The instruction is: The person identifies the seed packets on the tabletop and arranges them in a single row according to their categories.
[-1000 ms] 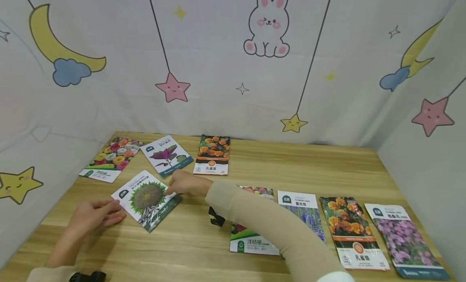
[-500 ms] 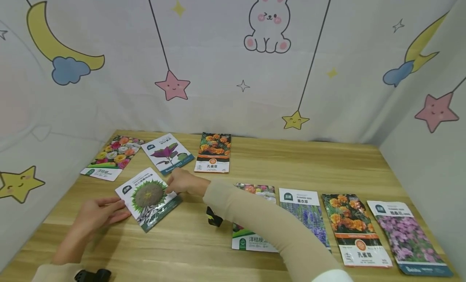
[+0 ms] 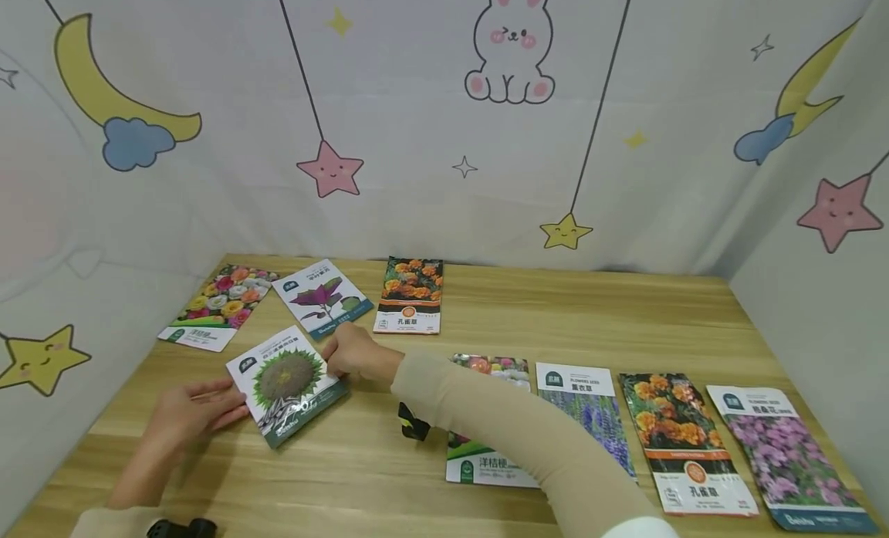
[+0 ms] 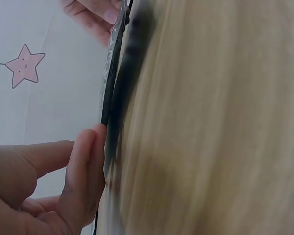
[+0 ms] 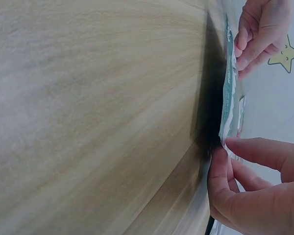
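Observation:
A white seed packet with a green-fringed, sunflower-like head is tilted, its near edge just over the wooden table in the wrist views. My right hand pinches its right edge; in the right wrist view the thumb lies on top and the curled index finger underneath. At the left edge, my left hand has its thumb and fingertips at the packet's side, and its fingers meet the edge in the left wrist view. The packet partly hides the left fingertips.
Behind lie a mixed-flower packet, a purple-leaf packet and a marigold packet. A second mixed-flower packet is partly under the right sleeve. Lavender, marigold and pink-flower packets lie right. Curtains surround the table.
The sunflower-like packet has turned slightly and shifted a little right, and its lower edge now catches the light. Both hands have moved slightly with it. The other packets keep their places.

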Motion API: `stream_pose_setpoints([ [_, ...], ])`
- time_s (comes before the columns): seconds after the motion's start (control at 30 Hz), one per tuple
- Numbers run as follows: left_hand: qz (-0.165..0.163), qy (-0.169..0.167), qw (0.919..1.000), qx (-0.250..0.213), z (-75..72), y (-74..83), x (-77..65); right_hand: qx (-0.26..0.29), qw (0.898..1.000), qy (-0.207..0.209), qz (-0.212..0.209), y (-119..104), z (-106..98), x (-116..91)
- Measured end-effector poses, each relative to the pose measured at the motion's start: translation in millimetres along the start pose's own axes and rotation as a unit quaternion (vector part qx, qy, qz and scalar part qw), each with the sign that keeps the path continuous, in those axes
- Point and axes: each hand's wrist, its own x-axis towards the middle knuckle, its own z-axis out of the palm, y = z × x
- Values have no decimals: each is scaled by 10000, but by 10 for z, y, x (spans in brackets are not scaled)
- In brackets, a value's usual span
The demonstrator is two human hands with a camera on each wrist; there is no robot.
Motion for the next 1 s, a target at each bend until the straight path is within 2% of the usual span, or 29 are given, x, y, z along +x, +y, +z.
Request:
stream_pose_setpoints([
  [0.2,-57,17,9999,149,-9,45,-14,16,10000,70,-13,20,-17,-37],
  [0.4,-58,150,9996,230,-9,59,-58,413,9991,-23,-96,49,-19,-86],
  [0.67,-53,67,9993,357,-4,48,-146,559,9982,-191,-144,57,-47,-196],
  [1.0,-74,29,9980,634,94,105,-195,633,9978,-169,112,80,-139,-323],
])
